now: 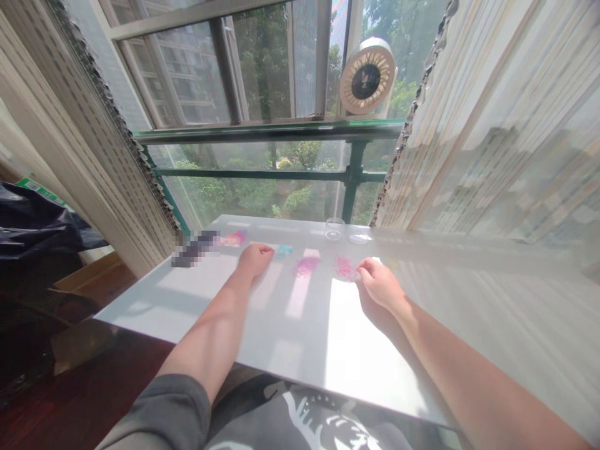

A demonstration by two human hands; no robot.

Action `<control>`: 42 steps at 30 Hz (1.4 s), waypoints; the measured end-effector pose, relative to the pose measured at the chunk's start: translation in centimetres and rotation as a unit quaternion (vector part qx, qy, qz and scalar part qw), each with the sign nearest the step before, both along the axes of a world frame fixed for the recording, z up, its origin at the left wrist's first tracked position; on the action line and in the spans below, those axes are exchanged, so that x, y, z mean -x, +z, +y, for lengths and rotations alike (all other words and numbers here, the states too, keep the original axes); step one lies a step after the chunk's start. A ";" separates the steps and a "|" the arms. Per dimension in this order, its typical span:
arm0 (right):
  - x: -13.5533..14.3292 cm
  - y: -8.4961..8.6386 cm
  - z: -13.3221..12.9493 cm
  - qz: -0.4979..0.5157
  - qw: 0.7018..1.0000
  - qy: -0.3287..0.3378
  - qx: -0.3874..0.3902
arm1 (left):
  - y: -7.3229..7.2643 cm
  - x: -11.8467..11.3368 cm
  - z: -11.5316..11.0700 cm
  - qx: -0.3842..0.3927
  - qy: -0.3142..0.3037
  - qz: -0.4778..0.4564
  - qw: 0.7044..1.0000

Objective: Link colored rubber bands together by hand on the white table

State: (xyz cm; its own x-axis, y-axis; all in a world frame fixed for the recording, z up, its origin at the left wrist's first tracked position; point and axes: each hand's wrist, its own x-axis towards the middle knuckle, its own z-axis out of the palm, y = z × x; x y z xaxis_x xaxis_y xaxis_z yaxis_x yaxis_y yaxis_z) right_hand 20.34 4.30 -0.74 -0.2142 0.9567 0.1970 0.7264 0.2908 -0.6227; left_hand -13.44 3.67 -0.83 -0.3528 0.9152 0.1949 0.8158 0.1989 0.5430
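Note:
My left hand (255,259) is over the white tabletop with its fingers pinched together, just left of a small teal pile (283,251). What its fingertips hold, if anything, is too small to make out. On the other side, my right hand (379,282) is also closed in a pinch, at the right edge of a pink pile (345,268) of tiny loose pieces. Its fingertips hide whatever may be between them. Between the two hands lies a magenta-purple pile (306,267). A mixed pink and orange pile (233,238) lies beyond my left hand.
A clear round container (334,230) and a flat clear disc (359,239) stand at the back of the white table (281,340). Behind it are a green railing (262,132), a round fan (367,78) and curtains (506,125). A cardboard box (100,275) is at left.

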 end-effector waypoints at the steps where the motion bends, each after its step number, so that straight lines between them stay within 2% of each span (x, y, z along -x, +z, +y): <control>1: 0.0 -0.1 0.0 0.008 1.000 0.004 0.002 | 0.1 0.5 0.1 -0.002 0.008 0.002 1.000; 8: 0.0 -0.3 0.1 0.006 0.999 0.025 0.020 | 0.6 6.6 -1.2 -0.009 0.118 0.043 0.992; 11: 0.1 -0.3 0.1 0.006 0.999 0.026 0.020 | 0.2 8.0 -1.9 0.004 0.146 0.060 0.987; 14: 0.2 0.0 -0.2 0.012 0.999 0.023 0.020 | -0.2 8.0 -1.8 0.015 0.153 0.074 0.985; 19: 0.5 0.7 -0.9 0.024 0.995 0.030 0.087 | -0.3 7.4 -0.7 0.028 0.172 0.089 0.981; 29: 0.7 0.4 -1.0 0.039 0.996 0.037 0.067 | -0.1 8.4 0.8 0.011 0.141 0.126 0.982; 37: 0.6 0.2 -1.0 0.036 0.997 0.035 0.055 | -0.2 8.0 0.9 -0.008 0.189 0.152 0.970; 42: 0.8 0.7 -1.2 0.036 0.996 0.037 0.068 | -0.6 8.6 0.9 0.008 0.188 0.132 0.973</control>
State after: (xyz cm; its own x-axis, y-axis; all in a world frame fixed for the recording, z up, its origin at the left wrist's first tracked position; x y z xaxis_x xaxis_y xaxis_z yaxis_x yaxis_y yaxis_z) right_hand 19.58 3.11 -0.07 -0.2746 0.9578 0.0842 0.6581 0.2511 -0.7098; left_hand -22.03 4.58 -1.39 -0.6025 0.7347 0.3117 0.7948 0.5167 0.3183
